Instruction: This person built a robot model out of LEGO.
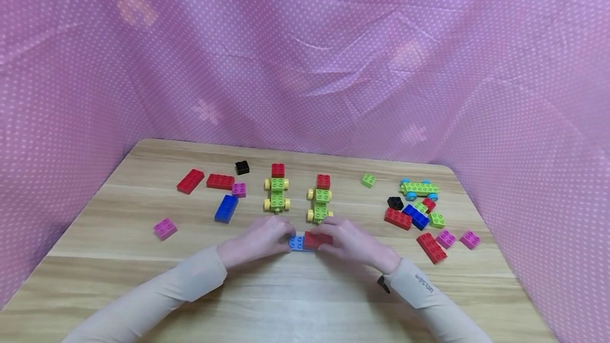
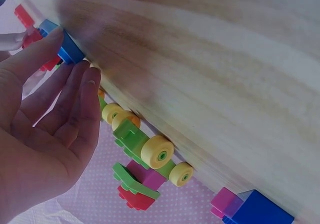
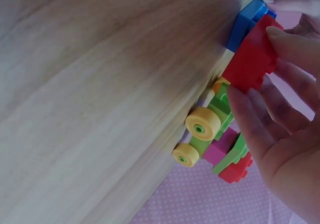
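Observation:
Close to the table's near middle, a long blue brick (image 1: 296,243) lies with a red brick (image 1: 315,240) over its right part. My left hand (image 1: 259,238) pinches the free left end of the blue brick between thumb and fingertips; the left wrist view shows that blue end (image 2: 71,52). From the right, my right hand (image 1: 353,243) grips the red brick, thumb on one side and fingers on the other. In the right wrist view the red brick (image 3: 251,59) sticks out past the blue one (image 3: 244,25). Just beyond the hands stand two green wheeled toys (image 1: 277,197) with yellow wheels and stacked bricks.
Leftward lie red bricks (image 1: 190,181), a dark blue brick (image 1: 226,209), pink bricks (image 1: 165,229) and a black brick (image 1: 242,167). To the right are a green base with blue wheels (image 1: 419,189) and several mixed bricks (image 1: 431,248). Pink dotted cloth (image 1: 305,68) surrounds the table.

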### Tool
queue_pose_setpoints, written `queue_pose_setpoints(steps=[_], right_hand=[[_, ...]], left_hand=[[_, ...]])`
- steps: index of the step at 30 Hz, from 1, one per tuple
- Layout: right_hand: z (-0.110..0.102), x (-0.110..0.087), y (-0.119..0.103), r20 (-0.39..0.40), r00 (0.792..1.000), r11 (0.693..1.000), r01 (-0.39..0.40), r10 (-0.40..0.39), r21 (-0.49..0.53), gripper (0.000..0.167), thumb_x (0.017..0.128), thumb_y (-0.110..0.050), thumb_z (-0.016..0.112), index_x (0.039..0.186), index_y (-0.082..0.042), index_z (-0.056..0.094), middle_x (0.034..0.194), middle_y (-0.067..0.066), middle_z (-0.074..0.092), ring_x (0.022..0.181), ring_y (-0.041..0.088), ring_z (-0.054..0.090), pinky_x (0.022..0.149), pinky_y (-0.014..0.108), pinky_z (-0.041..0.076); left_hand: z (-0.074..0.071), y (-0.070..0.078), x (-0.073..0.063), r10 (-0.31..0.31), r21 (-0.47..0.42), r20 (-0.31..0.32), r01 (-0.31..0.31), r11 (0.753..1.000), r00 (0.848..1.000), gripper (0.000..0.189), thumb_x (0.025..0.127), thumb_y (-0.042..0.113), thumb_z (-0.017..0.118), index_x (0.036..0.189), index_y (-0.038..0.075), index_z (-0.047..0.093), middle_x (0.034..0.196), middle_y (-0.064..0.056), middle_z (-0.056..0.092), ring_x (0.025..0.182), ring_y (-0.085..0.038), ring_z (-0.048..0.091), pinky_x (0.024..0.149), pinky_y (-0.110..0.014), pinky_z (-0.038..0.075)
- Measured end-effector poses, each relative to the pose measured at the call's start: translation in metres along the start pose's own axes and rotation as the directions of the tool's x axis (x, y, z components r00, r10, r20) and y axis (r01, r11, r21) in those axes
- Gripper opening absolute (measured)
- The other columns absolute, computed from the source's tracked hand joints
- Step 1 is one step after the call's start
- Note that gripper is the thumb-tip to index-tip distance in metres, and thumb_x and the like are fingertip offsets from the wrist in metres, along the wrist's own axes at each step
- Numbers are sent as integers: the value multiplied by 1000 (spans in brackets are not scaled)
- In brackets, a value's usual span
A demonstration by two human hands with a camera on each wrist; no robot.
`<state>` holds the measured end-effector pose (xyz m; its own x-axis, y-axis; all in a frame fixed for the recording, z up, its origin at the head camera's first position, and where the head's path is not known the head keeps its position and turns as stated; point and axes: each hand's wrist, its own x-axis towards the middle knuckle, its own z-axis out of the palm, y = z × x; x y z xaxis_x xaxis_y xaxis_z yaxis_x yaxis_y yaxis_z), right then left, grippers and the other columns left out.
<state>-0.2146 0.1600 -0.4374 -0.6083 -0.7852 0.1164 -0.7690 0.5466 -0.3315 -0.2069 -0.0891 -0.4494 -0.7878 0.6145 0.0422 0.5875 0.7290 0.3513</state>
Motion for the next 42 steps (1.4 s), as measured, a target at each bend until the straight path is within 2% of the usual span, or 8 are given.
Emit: queue_pose_setpoints(steps=[8, 15, 24, 29, 35, 42], right_hand=[[1, 0, -4, -1, 1000, 999, 8, -8, -44, 42, 84, -14, 77, 126, -11, 68, 114, 5, 72, 97, 13, 70, 84, 20, 59], [2, 2, -5, -14, 1000, 997, 25, -26, -70, 39, 86, -17, 77, 123, -9, 70, 111, 5, 72, 93, 11, 69, 81, 18, 58], [2, 6, -14, -33, 999, 993, -2, -2, -117, 36, 85, -14, 76, 120, -8, 71, 106, 4, 71, 86, 10, 66, 76, 16, 57], [3, 7, -17, -33, 999, 989, -19, 15, -144, 34, 85, -12, 76, 119, -9, 72, 104, 3, 70, 82, 9, 63, 71, 14, 55], [4, 9, -13, -29, 1000, 994, -14, 10, -111, 34, 84, -12, 77, 118, -9, 73, 103, 4, 70, 82, 9, 64, 72, 14, 55], [1, 4, -7, -6, 1000, 998, 3, -4, -65, 36, 84, -18, 79, 119, -9, 71, 104, 3, 71, 88, 10, 67, 78, 17, 58]], left_hand=[[-1, 1, 1, -7, -18, 9, 7, 1000, 1000, 22, 82, 21, 80, 103, 14, 75, 91, 3, 72, 75, -5, 58, 69, -18, 52], [-1, 3, 1, -11, -15, 14, 11, 1000, 1000, 22, 82, 21, 80, 103, 15, 75, 88, 4, 71, 71, -3, 55, 67, -16, 50], [-4, 3, 1, -23, -17, 16, 23, 1000, 1000, 21, 81, 18, 81, 101, 14, 76, 89, 3, 72, 73, -5, 58, 67, -18, 52], [-5, 4, 0, -12, 17, 9, 11, 1000, 1000, 23, 79, 19, 81, 100, 14, 75, 88, 3, 70, 72, -6, 57, 65, -17, 50], [-3, 3, 2, -15, 14, 0, 15, 1000, 1000, 14, 83, 21, 79, 95, 14, 76, 80, 6, 65, 66, -6, 50, 59, -15, 45], [0, 4, 4, -13, -17, -1, 13, 1000, 1000, 12, 81, 18, 80, 91, 13, 75, 74, 7, 62, 63, -5, 49, 56, -15, 44]])
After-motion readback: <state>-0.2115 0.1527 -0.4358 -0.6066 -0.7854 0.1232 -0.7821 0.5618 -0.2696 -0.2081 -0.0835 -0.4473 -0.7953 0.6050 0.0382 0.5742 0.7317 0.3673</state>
